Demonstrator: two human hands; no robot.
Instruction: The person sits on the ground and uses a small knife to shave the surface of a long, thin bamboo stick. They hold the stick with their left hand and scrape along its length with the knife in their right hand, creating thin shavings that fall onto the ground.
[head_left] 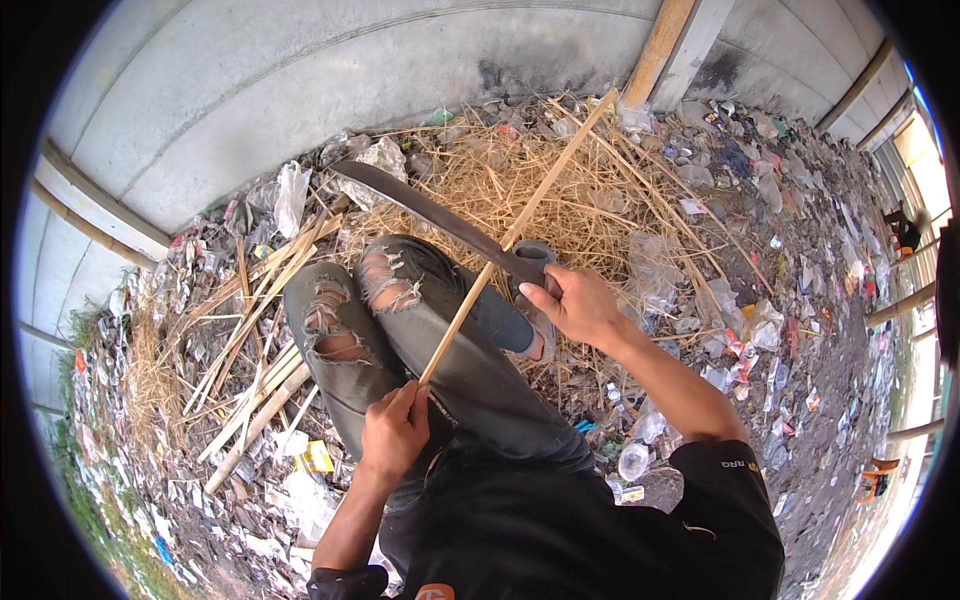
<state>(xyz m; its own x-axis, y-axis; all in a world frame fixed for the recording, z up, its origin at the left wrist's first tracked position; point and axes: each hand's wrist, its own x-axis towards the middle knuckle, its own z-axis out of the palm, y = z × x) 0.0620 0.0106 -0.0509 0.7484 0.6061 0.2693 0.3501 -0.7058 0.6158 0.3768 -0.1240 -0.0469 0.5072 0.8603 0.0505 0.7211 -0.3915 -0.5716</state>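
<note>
My right hand (578,308) is closed round the handle of a machete (425,208), whose long dark blade reaches up and to the left above my knees. A long, thin bamboo strip (548,182) slants from my lap toward the wall, and the blade crosses it near the handle. The strip's lower end is in my closed left hand (394,428), beside my thigh. Whether the edge bites into the strip cannot be made out. A grey cup-like thing (536,252) shows partly behind the machete's handle.
Pale shavings (490,170) lie heaped before my knees. Several split bamboo pieces (250,320) are piled at the left. Litter covers the ground, including a clear plastic bag (655,270) at the right. A grey panel wall (350,70) and a wooden post (657,50) stand beyond.
</note>
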